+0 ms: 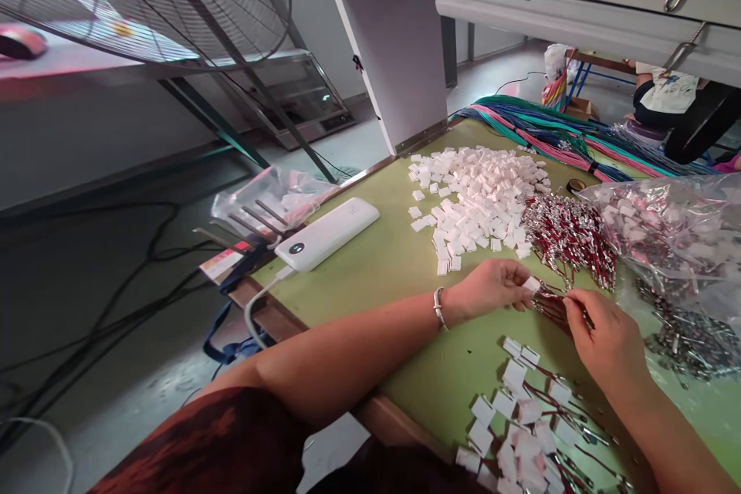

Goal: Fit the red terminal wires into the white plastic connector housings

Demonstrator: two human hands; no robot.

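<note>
My left hand (498, 287) pinches a small white plastic connector housing (531, 285) between thumb and fingers. Close on its right, my right hand (605, 332) has thumb and forefinger closed on short dark red wires (554, 307) with metal ends, which reach toward the housing. Whether a wire end sits inside the housing, I cannot tell. Behind my hands lie a heap of loose white housings (480, 189) and a pile of dark red wires with crimped silvery ends (570, 235). In front of them, housings with wires attached (524, 432) lie in a loose group.
A white power bank (329, 235) with a plugged cable lies near the green table's (359, 285) left edge. Clear plastic bags (683, 231) of parts fill the right side. Long bundled cables (556, 140) run along the back. A fan (144, 0) stands left; another person (668, 96) sits beyond.
</note>
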